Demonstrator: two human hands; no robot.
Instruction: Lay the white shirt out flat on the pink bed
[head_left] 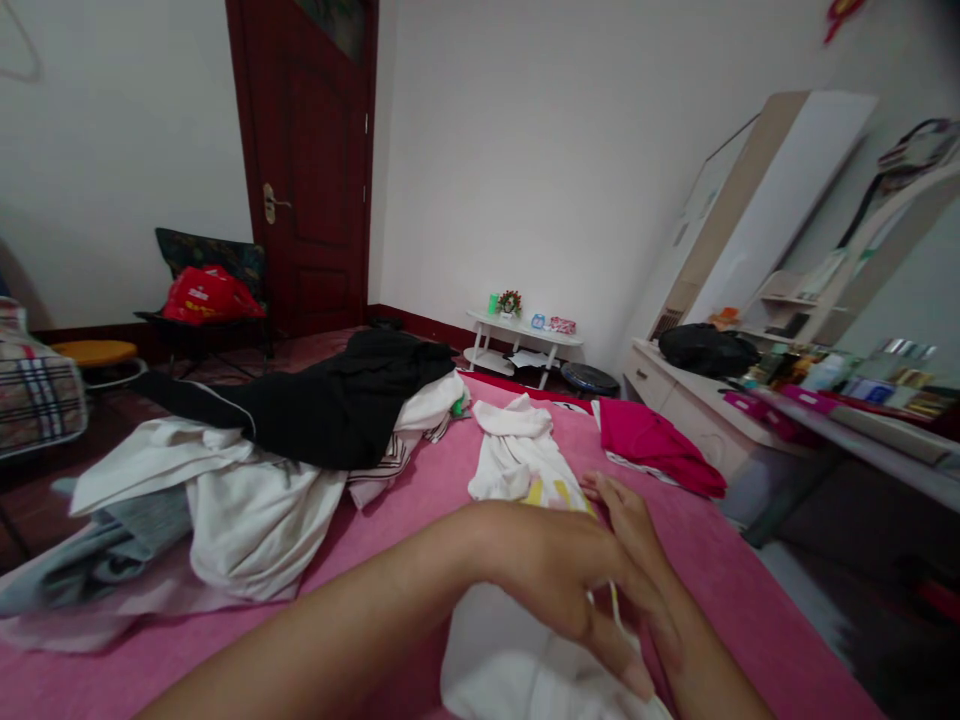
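Note:
A white long garment (pixel 517 650) with a yellow print lies lengthwise on the pink bedspread (pixel 757 610) in front of me. My left hand (pixel 577 580) reaches across it from the left, thumb and fingers closed on a bit of its white cloth near the right edge. Beyond and partly behind it, my right hand (pixel 622 510) rests along the garment's right side with its visible fingers stretched forward. The left hand overlaps my right wrist and hides the middle of the garment.
Left lies a pile of clothes with black trousers (pixel 322 400), a white garment (pixel 262 510) and a grey one (pixel 127 540). A folded magenta garment (pixel 656 440) lies on the right. Beyond the bed stand a small white table (pixel 525 328), a chair with a red bag (pixel 210 295) and a dresser (pixel 690 400).

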